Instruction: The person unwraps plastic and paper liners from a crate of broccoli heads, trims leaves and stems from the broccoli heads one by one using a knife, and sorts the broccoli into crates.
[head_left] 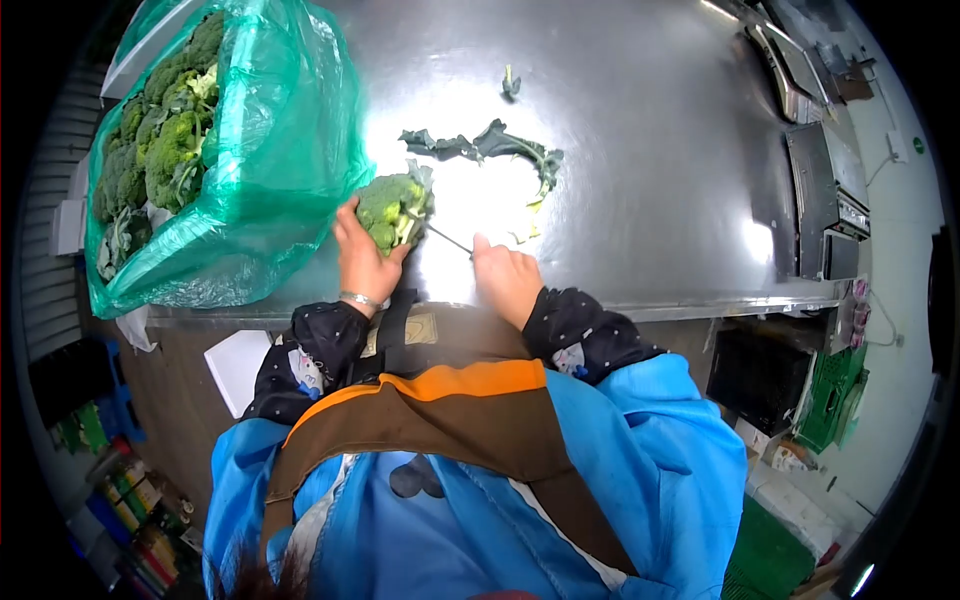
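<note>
My left hand [367,258] is closed around a head of broccoli [390,208], held just above or on the steel table with its stem side toward the right. In my right hand [508,277] is a knife, its handle hidden by my fingers. The thin knife blade [450,238] points left and reaches the broccoli's stem side; whether it touches or cuts in is hard to tell. Beyond my hands, dark green broccoli leaves [480,145] lie in a curved row on the table, with a small leaf piece [511,85] farther back.
A box lined with a green plastic bag [285,150], full of broccoli heads [175,145], stands at the left. The steel table [660,180] stretches to the right, where metal appliances [825,190] stand by the wall. The table's front edge [700,308] is close to my body.
</note>
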